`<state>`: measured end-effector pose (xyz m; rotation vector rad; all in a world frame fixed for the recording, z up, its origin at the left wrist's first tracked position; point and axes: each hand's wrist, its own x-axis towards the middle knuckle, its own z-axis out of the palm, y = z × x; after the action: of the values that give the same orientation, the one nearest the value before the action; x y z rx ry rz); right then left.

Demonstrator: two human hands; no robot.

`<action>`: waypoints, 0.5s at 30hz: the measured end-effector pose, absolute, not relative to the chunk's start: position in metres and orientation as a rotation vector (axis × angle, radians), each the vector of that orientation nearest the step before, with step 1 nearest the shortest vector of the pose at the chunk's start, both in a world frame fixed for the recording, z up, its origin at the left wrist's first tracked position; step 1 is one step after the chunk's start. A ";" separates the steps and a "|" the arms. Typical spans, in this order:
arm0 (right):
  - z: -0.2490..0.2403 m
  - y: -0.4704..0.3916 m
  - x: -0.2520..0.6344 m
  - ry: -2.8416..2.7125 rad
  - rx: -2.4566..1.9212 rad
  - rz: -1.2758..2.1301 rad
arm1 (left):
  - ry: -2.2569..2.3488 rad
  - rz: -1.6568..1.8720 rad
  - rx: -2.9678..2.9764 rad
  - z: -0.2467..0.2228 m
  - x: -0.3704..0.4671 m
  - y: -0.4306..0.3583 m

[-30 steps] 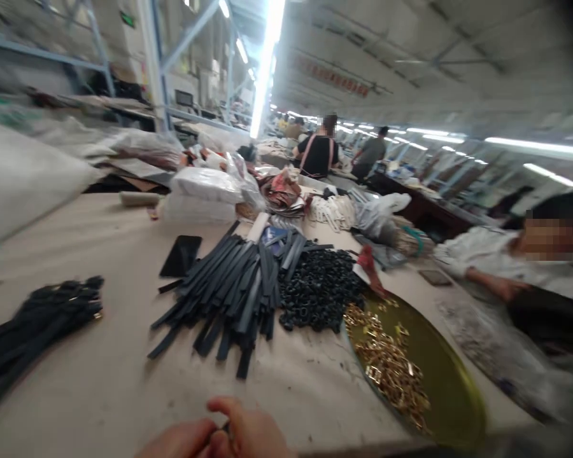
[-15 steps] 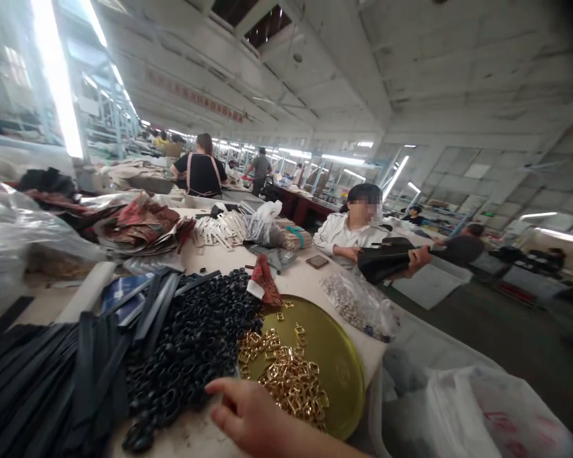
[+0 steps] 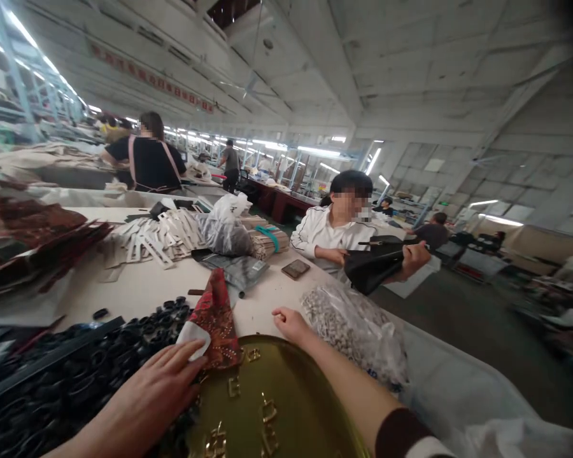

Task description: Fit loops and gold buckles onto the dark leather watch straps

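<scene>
My left hand (image 3: 157, 388) reaches in from the lower left, its fingertips at the white edge of a red patterned scrap (image 3: 218, 324); whether it grips the scrap is unclear. Beneath and left of that hand spreads a heap of black loops (image 3: 81, 375). My right hand (image 3: 290, 323) is above the table just beyond the round gold-green tray (image 3: 310, 388), fingers curled, and what they hold, if anything, is too small to name. Gold buckles (image 3: 268, 410) lie on the tray. A clear bag of small pale pieces (image 3: 356, 324) is right of my right hand.
Farther back on the table lie white strips (image 3: 160, 238), a tied plastic bag (image 3: 225, 226), a banded bundle (image 3: 268, 242) and a flat brown rectangle (image 3: 295, 269). A person in white (image 3: 337, 222) across the table holds a black item (image 3: 375, 261).
The view has moved closer to the table and right. My left hand has come into view at the red scrap. My right hand has moved from beside the black loops to beyond the tray.
</scene>
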<state>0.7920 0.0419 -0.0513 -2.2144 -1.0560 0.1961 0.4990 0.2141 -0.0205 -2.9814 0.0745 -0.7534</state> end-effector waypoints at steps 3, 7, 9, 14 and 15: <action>-0.070 0.055 0.823 -1.068 -2.173 0.238 | 0.039 -0.629 -3.062 -0.024 0.579 0.228; -0.083 0.055 0.839 -1.084 -2.068 0.210 | -0.082 -0.483 -3.162 -0.043 0.670 0.241; -0.086 0.051 0.842 -1.088 -2.015 0.210 | -0.140 -0.449 -3.172 -0.054 0.706 0.246; -0.088 0.043 0.849 -1.056 -1.902 0.261 | -0.099 -0.417 -3.195 -0.077 0.748 0.258; -0.088 0.042 0.851 -1.044 -1.885 0.274 | -0.084 -0.403 -3.210 -0.080 0.750 0.261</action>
<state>0.8507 0.0420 -0.0881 -1.8850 -1.0445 0.2741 0.7502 0.2607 -0.0797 -3.2103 -0.0838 -0.4033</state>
